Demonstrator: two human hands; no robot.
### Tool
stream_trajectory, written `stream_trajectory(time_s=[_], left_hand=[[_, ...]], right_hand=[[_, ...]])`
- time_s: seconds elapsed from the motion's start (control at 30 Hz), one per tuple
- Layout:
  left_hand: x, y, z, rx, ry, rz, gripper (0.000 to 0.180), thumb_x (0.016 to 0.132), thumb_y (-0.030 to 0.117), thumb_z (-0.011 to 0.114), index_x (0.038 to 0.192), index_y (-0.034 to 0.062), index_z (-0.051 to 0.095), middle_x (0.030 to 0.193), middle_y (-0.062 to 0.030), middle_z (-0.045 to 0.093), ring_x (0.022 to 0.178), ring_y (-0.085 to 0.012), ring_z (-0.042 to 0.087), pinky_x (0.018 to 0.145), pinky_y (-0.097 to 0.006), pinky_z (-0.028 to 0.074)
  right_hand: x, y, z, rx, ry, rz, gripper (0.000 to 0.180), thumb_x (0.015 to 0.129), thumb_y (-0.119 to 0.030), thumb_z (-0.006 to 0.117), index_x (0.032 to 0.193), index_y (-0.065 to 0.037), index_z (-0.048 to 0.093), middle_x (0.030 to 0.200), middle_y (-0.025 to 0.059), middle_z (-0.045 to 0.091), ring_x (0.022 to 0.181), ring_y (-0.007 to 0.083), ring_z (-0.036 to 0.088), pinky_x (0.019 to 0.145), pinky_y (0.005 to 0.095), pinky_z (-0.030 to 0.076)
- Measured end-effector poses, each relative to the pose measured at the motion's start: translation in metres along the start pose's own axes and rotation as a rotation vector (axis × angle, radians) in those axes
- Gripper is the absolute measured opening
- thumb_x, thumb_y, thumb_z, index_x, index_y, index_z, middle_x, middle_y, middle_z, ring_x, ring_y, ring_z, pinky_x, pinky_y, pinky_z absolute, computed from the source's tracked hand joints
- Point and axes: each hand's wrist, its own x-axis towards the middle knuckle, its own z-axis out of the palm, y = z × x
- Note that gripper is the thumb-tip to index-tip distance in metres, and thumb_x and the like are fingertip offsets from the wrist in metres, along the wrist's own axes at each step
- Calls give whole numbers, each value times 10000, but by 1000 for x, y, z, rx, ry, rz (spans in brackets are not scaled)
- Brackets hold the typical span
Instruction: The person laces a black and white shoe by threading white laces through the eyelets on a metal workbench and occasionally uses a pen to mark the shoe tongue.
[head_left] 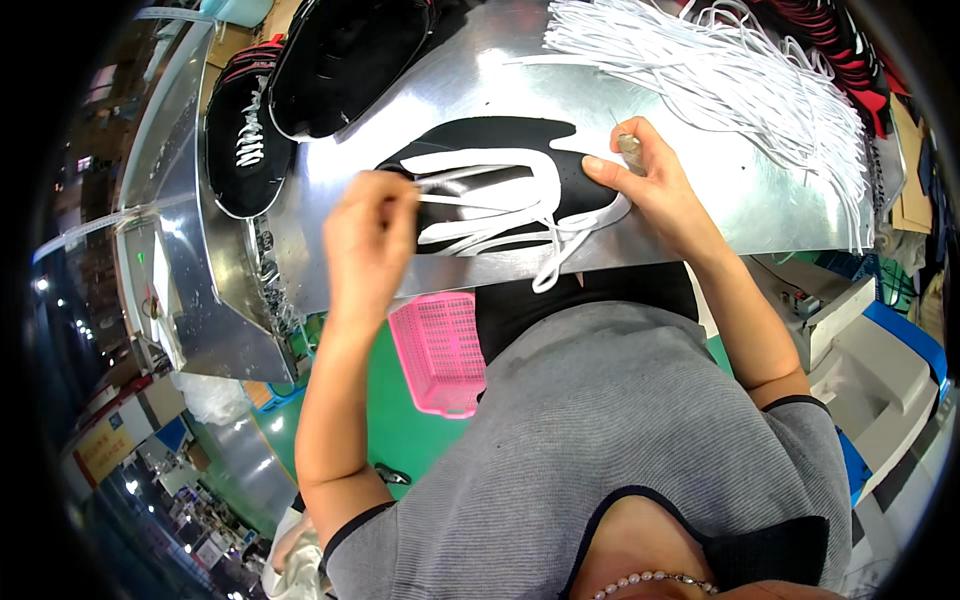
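A black shoe upper with a white U-shaped lace panel lies flat on the metal table in front of me. White shoelace runs across its opening, and a loop hangs past the table's near edge. At the upper's left end my left hand is closed, slightly blurred, with lace strands running into its fingers. My right hand rests by the right end, thumb and fingers closed round the short handle of an awl-like tool. A thin metal point sticks out beyond the fingers.
A big bundle of white shoelaces lies at the far right, beside stacked black and red uppers. At the left are a laced black upper and black pieces. A pink basket stands below the table edge.
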Motion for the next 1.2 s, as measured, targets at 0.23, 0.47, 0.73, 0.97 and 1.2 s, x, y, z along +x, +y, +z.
stream_trajectory(time_s=[0.23, 0.47, 0.73, 0.97, 1.2], left_hand=[[-94, -172, -160, 708, 447, -409, 80, 891, 72, 682, 922, -2, 686, 811, -85, 673, 692, -154, 596, 658, -318, 506], [-18, 52, -42, -466, -58, 53, 44, 863, 3, 644, 889, -7, 678, 1018, -112, 672, 897, -158, 606, 812, -275, 483], [36, 84, 22, -263, -30, 349, 120, 767, 30, 751, 877, 42, 702, 1249, -123, 608, 1066, -275, 581, 916, -373, 469], [34, 81, 36, -218, -51, 144, 254, 805, 114, 758, 1031, 32, 676, 1142, -124, 646, 1061, -284, 610, 844, -372, 491], [51, 40, 48, -577, -652, -538, 621, 931, 563, 601, 1135, -22, 643, 951, -97, 673, 870, -170, 629, 796, -317, 505]], right_hand=[[-1, 8, -32, 251, 65, 3, 293, 868, -229, 760, 934, -72, 522, 857, -16, 516, 827, 67, 477, 735, 208, 381], [7, 5, -37, -618, 179, -280, 263, 937, -292, 657, 978, -49, 563, 858, 16, 526, 849, 107, 485, 759, 276, 414], [-4, -31, -20, 52, -32, -336, 142, 931, -154, 661, 988, -24, 658, 821, -20, 589, 737, 51, 512, 671, 204, 424], [-4, -32, 4, 311, -122, -41, 109, 894, -144, 712, 940, -58, 664, 759, -48, 573, 646, 19, 493, 576, 192, 395], [6, -16, 17, 365, -56, -1, 249, 890, -82, 695, 1117, -3, 629, 844, 38, 657, 609, 25, 507, 498, 168, 363]])
